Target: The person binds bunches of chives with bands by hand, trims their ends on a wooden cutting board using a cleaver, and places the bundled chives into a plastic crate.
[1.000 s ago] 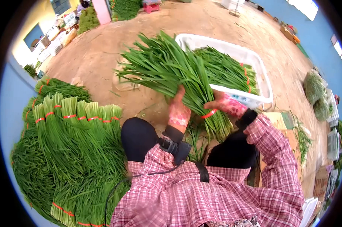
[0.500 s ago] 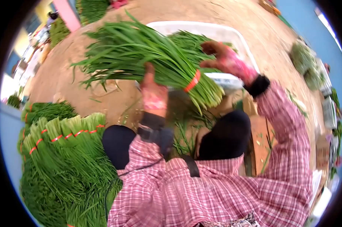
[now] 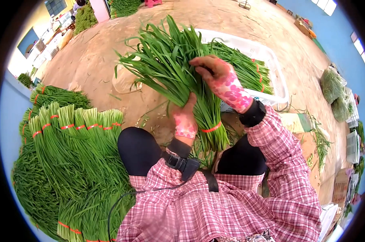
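My left hand (image 3: 185, 119) is wrapped round a bunch of garlic chives (image 3: 170, 72) from below, its thumb lying across the leaves. The bunch slants, leaf tips up and to the left, pale cut stems down between my knees. An orange-red band (image 3: 211, 128) circles it near the stem end. My right hand (image 3: 216, 72) is at the right side of the leaves, its fingers bent and closed on some of them; the exact leaves in its fingertips are hard to make out. Pink patterned sleeves cover both palms and wrists.
A white plastic basket (image 3: 282, 94) with banded chives stands just beyond my right hand. Stacked chive bunches (image 3: 75, 153) lie beside my left knee. Loose trimmings (image 3: 321, 141) are scattered on the floor to the right. Filled net bags (image 3: 331, 86) rest by the blue wall.
The bunch has swung from nearly sideways to more upright, its stems now lower, between my knees. My right hand has moved left from above the basket onto the leaves.
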